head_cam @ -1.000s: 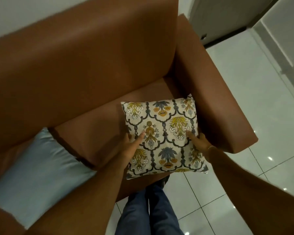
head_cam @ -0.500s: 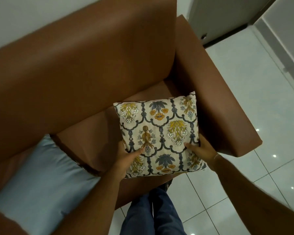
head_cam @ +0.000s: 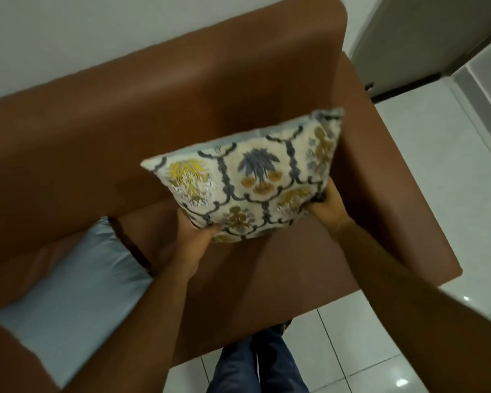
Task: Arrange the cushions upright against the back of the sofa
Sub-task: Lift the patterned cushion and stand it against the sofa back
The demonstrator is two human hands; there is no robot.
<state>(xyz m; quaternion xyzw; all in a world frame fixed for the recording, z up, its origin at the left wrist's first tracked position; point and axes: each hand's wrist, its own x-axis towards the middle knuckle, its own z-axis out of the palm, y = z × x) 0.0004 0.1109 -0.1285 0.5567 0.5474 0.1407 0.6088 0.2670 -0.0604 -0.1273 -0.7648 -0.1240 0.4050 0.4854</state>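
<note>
We hold the patterned cushion raised on edge above the seat of the brown sofa, its printed face turned toward us and its top edge tipped toward the backrest; whether it touches the backrest we cannot tell. Our left hand grips its lower corner at 7 o'clock, thumb on the front, fingers tucked behind. Our right hand clasps the lower corner at 4 o'clock, just beside the sofa's armrest. Both hands are closed on the fabric from below. Well apart, at 8 o'clock from it, the pale blue cushion lies on the seat. At 6 o'clock, our legs in blue trousers stand on the white tiled floor.
</note>
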